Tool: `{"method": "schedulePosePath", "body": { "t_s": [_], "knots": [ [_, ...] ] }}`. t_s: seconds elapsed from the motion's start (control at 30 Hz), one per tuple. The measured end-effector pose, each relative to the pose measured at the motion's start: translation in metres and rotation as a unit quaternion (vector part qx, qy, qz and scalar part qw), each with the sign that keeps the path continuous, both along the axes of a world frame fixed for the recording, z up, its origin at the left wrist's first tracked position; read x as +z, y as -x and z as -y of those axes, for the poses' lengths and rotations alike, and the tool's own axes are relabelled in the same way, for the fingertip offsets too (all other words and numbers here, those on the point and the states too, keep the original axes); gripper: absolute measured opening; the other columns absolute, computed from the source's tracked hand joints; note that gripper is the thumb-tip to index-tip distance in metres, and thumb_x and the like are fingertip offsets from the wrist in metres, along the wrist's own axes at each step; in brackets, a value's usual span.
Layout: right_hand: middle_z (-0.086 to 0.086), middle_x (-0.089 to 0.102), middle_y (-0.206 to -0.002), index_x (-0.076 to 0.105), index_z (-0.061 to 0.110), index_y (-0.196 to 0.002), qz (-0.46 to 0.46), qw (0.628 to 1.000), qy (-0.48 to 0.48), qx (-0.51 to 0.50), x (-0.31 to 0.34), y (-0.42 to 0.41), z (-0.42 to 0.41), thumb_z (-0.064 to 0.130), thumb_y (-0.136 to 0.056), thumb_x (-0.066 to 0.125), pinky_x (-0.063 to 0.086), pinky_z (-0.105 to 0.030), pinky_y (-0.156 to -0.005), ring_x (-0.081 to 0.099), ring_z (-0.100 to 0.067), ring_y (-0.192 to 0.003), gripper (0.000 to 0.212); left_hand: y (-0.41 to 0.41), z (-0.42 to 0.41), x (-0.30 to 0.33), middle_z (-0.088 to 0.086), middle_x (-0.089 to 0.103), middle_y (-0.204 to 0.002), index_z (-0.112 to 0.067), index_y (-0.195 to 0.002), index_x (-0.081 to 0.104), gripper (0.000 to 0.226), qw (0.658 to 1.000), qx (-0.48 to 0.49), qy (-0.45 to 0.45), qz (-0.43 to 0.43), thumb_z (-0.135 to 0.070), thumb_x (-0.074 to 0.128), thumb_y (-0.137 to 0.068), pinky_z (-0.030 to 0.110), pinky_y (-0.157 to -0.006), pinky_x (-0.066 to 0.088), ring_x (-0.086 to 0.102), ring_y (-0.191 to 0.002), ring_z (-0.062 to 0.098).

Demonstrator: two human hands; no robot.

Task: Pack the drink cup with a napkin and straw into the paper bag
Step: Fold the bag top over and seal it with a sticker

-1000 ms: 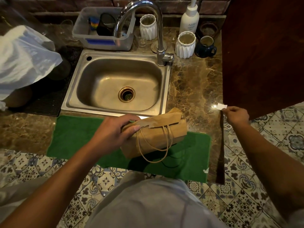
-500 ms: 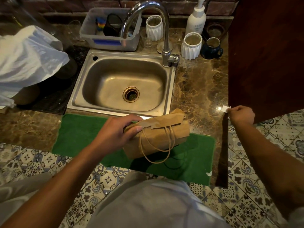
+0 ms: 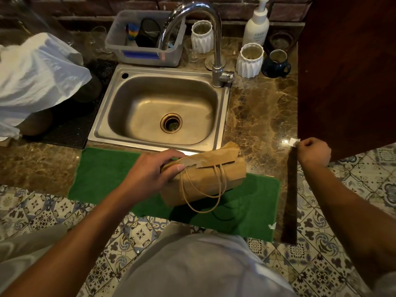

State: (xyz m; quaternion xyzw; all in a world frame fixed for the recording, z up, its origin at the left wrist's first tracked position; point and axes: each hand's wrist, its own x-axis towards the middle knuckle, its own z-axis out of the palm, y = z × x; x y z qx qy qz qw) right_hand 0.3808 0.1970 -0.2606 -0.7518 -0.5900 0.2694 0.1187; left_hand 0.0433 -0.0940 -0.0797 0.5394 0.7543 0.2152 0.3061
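head view: looking down over a marble counter and a steel sink
left hand: the left hand (image 3: 150,171) is curling round one end of a rolled brown paper bag with twine handles (image 3: 203,176), thumb lying along its upper flap, fingers tucking underneath
right hand: the right hand (image 3: 314,152) is pinching a small white scrap of paper (image 3: 294,142) between thumb and fingertips, the other fingers folding in
bag position: the bag is lying on its side, tilting up to the right, over a green rectangular mat (image 3: 102,174), its twine loops hanging down over the front
scrap position: it is sitting at the counter's right edge, just beside a dark red-brown wooden panel (image 3: 347,71)
counter: the brown veined marble counter (image 3: 261,116) is carrying the mat in front of a stainless steel sink (image 3: 162,108)
behind the sink: a curved chrome tap (image 3: 216,39), a clear plastic tub (image 3: 145,39), two white ribbed ceramic cups (image 3: 249,61), a dark blue mug (image 3: 276,63) and a white pump bottle (image 3: 257,24) are standing along the brick wall
far left: a crumpled white plastic bag (image 3: 36,76) is lying over a black ridged mat (image 3: 72,129)
drink cup, napkin, straw: cannot tell where they are lying
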Motion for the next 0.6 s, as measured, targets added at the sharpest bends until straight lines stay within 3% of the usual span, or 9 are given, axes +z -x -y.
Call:
{"method": "schedulePosePath", "body": {
  "t_s": [0.13, 0.43, 0.6],
  "knots": [
    [-0.011, 0.072, -0.094, 0.072, 0.013, -0.094, 0.004, 1.000, -0.004, 0.005, 0.0010, 0.0002, 0.0029, 0.033, -0.097, 0.063, 0.057, -0.044, -0.077, 0.069, -0.031, -0.090, 0.022, 0.0005, -0.0010, -0.0014, -0.009, 0.075, -0.104, -0.031, -0.123, 0.068, 0.030, 1.000, 0.008, 0.012, 0.002, -0.041, 0.063, -0.095, 0.039, -0.077, 0.058, 0.069, -0.095, 0.009],
    [-0.008, 0.071, -0.090, 0.071, 0.014, -0.092, 0.005, 1.000, -0.017, 0.006, 0.0029, 0.0026, 0.0071, 0.031, -0.097, 0.064, 0.049, -0.035, -0.071, 0.065, -0.024, -0.082, 0.019, -0.0012, -0.0009, -0.0001, -0.010, 0.074, -0.103, -0.033, -0.123, 0.068, 0.030, 1.000, 0.016, 0.016, -0.005, -0.039, 0.065, -0.093, 0.036, -0.077, 0.057, 0.068, -0.094, 0.008],
    [-0.011, 0.074, -0.090, 0.073, 0.015, -0.091, 0.020, 0.999, -0.027, 0.006, 0.0024, 0.0039, 0.0089, 0.033, -0.095, 0.063, 0.053, -0.038, -0.071, 0.069, -0.031, -0.085, 0.021, -0.0010, -0.0010, -0.0003, -0.010, 0.074, -0.104, -0.033, -0.122, 0.068, 0.029, 1.000, 0.020, 0.019, 0.000, -0.038, 0.066, -0.093, 0.037, -0.079, 0.058, 0.069, -0.097, 0.009]
  ]
}}
